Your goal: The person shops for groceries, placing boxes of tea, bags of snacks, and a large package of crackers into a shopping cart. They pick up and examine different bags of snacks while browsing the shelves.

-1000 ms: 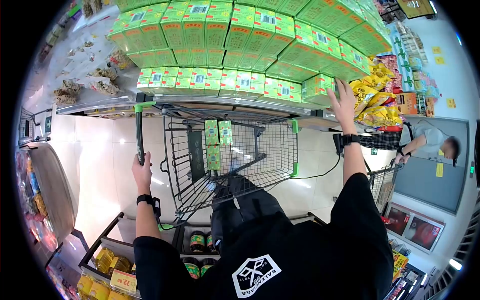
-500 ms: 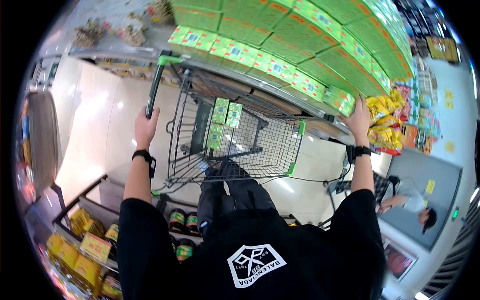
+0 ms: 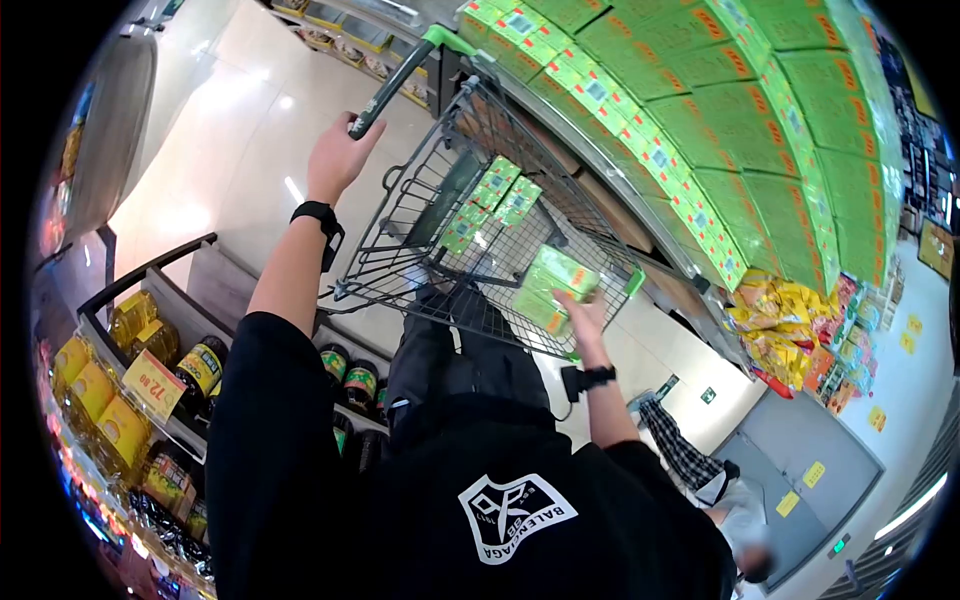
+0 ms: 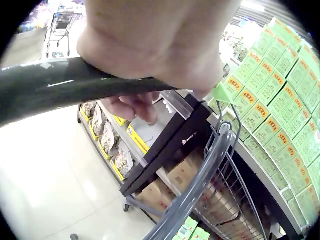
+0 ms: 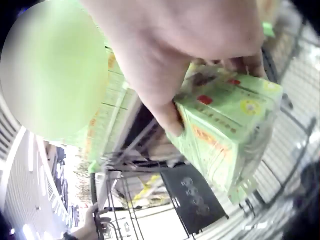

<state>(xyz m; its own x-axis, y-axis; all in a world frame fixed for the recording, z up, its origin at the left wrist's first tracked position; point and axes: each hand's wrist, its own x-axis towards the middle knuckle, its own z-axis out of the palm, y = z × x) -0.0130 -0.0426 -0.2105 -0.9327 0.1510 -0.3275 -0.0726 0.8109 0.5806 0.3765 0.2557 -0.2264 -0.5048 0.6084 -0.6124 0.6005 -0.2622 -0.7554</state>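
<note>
In the head view the left hand has its fingers wrapped round the dark handle of the shopping cart. The right hand grips a green carton pack over the cart's front part, away from the shelf. Thumb and fingers straddle the pack in the right wrist view, with the hand above it. Several green cartons lie at the handle end of the basket. The left wrist view shows the left hand curled over the handle bar.
Stacked green cartons fill the shelf at upper right, beside yellow bags. A person in a white top stands at lower right. Bottles sit on a rack at lower left. Tiled floor lies left of the cart.
The right hand has moved from the shelf edge to over the cart, bringing a green pack with it. The left hand remains on the handle. The head view has turned.
</note>
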